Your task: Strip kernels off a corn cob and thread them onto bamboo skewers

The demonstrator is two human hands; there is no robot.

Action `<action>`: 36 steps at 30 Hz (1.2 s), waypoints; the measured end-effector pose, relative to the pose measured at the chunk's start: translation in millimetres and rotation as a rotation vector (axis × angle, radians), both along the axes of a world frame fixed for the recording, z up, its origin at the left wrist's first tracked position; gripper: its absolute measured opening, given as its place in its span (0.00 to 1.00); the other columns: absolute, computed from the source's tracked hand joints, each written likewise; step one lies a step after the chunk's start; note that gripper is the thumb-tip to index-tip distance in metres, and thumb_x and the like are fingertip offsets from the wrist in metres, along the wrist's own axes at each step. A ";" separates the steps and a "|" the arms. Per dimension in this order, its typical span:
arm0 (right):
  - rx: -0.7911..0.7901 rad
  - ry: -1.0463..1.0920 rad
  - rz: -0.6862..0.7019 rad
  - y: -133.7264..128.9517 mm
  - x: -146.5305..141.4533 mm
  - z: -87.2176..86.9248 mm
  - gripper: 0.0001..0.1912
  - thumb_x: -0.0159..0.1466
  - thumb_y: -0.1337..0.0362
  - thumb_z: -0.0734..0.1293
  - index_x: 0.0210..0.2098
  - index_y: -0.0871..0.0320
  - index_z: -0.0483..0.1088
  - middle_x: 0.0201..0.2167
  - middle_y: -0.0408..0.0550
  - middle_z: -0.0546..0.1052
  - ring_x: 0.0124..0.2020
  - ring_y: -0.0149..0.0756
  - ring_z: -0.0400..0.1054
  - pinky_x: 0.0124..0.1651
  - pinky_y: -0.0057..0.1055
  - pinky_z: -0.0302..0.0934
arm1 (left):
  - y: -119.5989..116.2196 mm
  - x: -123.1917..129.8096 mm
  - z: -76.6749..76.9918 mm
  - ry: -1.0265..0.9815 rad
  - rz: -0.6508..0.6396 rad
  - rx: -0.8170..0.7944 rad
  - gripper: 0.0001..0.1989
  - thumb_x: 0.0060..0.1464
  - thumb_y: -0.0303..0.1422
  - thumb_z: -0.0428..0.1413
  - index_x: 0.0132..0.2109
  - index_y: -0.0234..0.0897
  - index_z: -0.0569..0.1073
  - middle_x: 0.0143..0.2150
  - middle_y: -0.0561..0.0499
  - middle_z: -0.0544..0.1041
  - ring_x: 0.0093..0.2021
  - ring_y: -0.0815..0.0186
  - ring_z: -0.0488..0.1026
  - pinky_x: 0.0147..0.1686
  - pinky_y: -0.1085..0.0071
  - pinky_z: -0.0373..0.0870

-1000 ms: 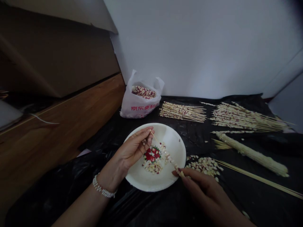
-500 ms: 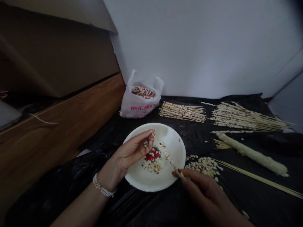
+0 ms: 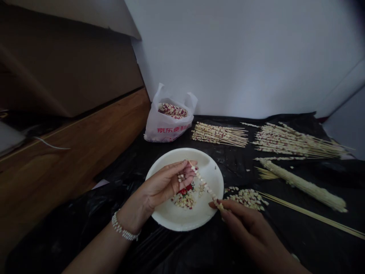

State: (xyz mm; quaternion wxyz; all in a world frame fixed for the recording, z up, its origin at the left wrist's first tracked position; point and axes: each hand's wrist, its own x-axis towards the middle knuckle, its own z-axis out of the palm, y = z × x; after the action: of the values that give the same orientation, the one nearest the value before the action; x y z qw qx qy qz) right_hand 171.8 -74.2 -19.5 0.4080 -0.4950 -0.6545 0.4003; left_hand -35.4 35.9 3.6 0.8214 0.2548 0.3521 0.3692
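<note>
My right hand (image 3: 245, 224) pinches the lower part of a bamboo skewer strung with white and dark red corn kernels (image 3: 208, 189). The skewer slants up and left over a white bowl (image 3: 162, 219). At its bare upper tip, the thumb and fingers of my left hand (image 3: 168, 182) are closed, with a few loose kernels (image 3: 181, 177) in the curled fingers. Whether the left fingertips press on the skewer or on a kernel is hard to make out. More loose kernels (image 3: 185, 201) lie in the bowl, over a red printed pattern.
Behind the bowl stands a white plastic bag (image 3: 171, 131) with corn cobs. Strung skewers lie in a bundle (image 3: 219, 134) and a larger pile (image 3: 291, 140). To the right are a stripped cob (image 3: 305, 184), bare skewers (image 3: 313, 215) and a kernel heap (image 3: 248, 198) on black plastic.
My left hand has moved slightly right along the skewer's tip, and its fingers now sit closer to the strung kernels. My right hand keeps its hold, shifted slightly.
</note>
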 end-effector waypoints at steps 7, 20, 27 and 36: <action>-0.020 -0.017 0.004 0.1 0.2 2.1 0.14 0.67 0.59 0.60 0.38 0.53 0.77 0.28 0.45 0.79 0.29 0.34 0.73 0.31 0.27 0.66 | 1.7 2.4 12.9 -0.024 0.221 -0.131 0.31 0.44 0.06 0.41 0.52 0.25 0.73 0.46 0.38 0.79 0.50 0.59 0.77 0.48 0.70 0.76; -0.044 -0.020 0.028 -2.1 1.9 -2.7 0.16 0.68 0.57 0.59 0.42 0.52 0.78 0.29 0.45 0.79 0.33 0.37 0.74 0.34 0.29 0.67 | 13.6 -7.1 -1.5 -0.101 0.263 -0.171 0.08 0.63 0.25 0.51 0.40 0.26 0.74 0.27 0.50 0.74 0.21 0.75 0.72 0.20 0.83 0.72; -0.066 -0.013 0.037 -2.0 1.7 -4.5 0.16 0.68 0.57 0.59 0.44 0.53 0.77 0.29 0.45 0.79 0.35 0.39 0.75 0.34 0.29 0.67 | 11.7 -3.8 -0.3 -0.073 0.288 -0.121 0.08 0.60 0.20 0.52 0.43 0.26 0.76 0.34 0.45 0.78 0.30 0.72 0.77 0.30 0.81 0.76; -0.082 0.001 0.068 -2.4 0.2 -2.2 0.16 0.68 0.58 0.59 0.44 0.51 0.78 0.28 0.45 0.79 0.35 0.39 0.74 0.33 0.30 0.67 | 10.4 -2.4 1.0 -0.052 0.301 -0.112 0.09 0.59 0.21 0.55 0.45 0.27 0.76 0.40 0.43 0.79 0.35 0.70 0.78 0.36 0.77 0.78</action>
State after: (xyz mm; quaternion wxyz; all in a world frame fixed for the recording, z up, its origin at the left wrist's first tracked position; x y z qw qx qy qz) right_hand 172.0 -76.6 -21.8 0.3740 -0.4885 -0.6536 0.4407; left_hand -37.7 46.2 4.6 0.7786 0.1435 0.3848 0.4744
